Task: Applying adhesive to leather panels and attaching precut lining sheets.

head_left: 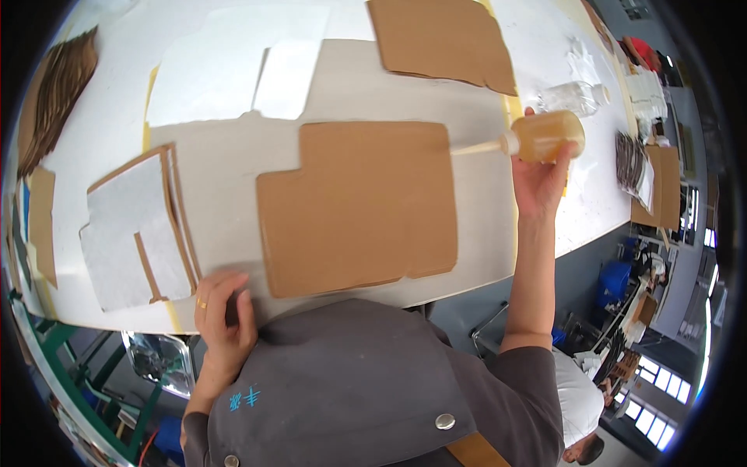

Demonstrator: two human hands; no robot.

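**Workbench, seen from above: hands, glue bottle, cardboard blanks**

1. Our left hand (pixel 222 311): nearest item. Rests at the near edge of the white table (pixel 467 93), fingers curled loosely, gripping nothing; fingertips touch the table surface just beside the lower left corner of the large cardboard piece (pixel 358 206). A ring sits on one finger.

2. Large cardboard piece: brown, flat on the table directly ahead of us, notched at its upper left corner.

3. Stack of grey-faced cardboard cutouts (pixel 136 229): left of the large piece, near the left hand but apart from it.

4. Our right hand (pixel 541 175): raised at the right, fingers closed around the glue bottle (pixel 545 136).

5. Glue bottle: amber, lying sideways in the grip, its pale nozzle pointing left and reaching the large piece's right edge, near its upper right corner.

6. Second brown cardboard sheet (pixel 440 39): far side of the table.

7. White sheets (pixel 233 62): far left.

8. Clear plastic bottle (pixel 572 97): just beyond the glue bottle.
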